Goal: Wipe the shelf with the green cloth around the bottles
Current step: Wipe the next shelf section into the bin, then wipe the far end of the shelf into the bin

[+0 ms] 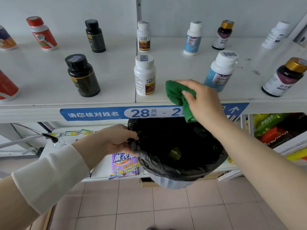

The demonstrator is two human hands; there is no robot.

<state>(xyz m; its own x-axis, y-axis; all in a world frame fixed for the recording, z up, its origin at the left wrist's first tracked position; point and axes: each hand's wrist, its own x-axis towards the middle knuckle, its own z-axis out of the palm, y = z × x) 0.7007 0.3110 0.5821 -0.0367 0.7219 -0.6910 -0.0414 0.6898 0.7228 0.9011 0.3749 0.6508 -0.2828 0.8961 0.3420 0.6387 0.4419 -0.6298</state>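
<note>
green cloth (178, 94) on shelf (182, 63) edge — bottles (144, 75) upright

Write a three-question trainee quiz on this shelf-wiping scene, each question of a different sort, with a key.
1. True or false: the right hand holds the folded green terry cloth at the front edge of the white shelf.
2. What does the left hand grip? A) a bottle B) the rim of the black-lined waste bin C) a spray can
3. Fill in: the cloth lies between the white-capped white bottle and the white-capped ____ bottle.

Key: 1 true; 2 B; 3 blue

black-lined bin (179, 165) below shelf edge | purple detergent packet (123, 165) beside | tiled floor (149, 205)
</note>
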